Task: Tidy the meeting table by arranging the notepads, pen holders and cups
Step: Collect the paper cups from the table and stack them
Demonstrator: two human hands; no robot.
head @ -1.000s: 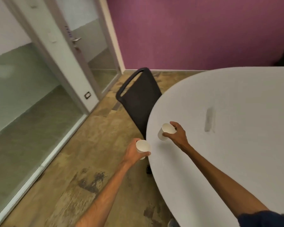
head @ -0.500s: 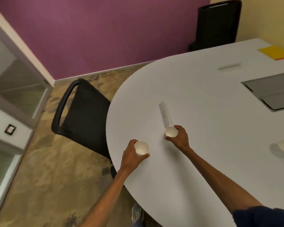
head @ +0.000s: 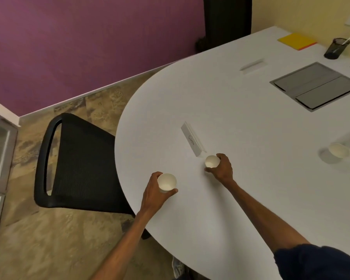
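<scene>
Left hand [head: 153,190] is gripping left cup [head: 166,182] and right hand [head: 222,168] is gripping right cup [head: 212,161]; bare table [head: 251,199] is lying open between them. Name card [head: 192,139] is standing just beyond right cup, blocking the way forward. Third cup [head: 338,150] is sitting well apart to the right. Black chair [head: 79,168] is crowding the table's left edge.

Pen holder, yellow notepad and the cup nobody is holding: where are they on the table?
pen holder [head: 335,48], head view, on its dark mesh wall.
yellow notepad [head: 296,40], head view, on its top sheet.
unheld cup [head: 338,149], head view, inside its open mouth.
</scene>
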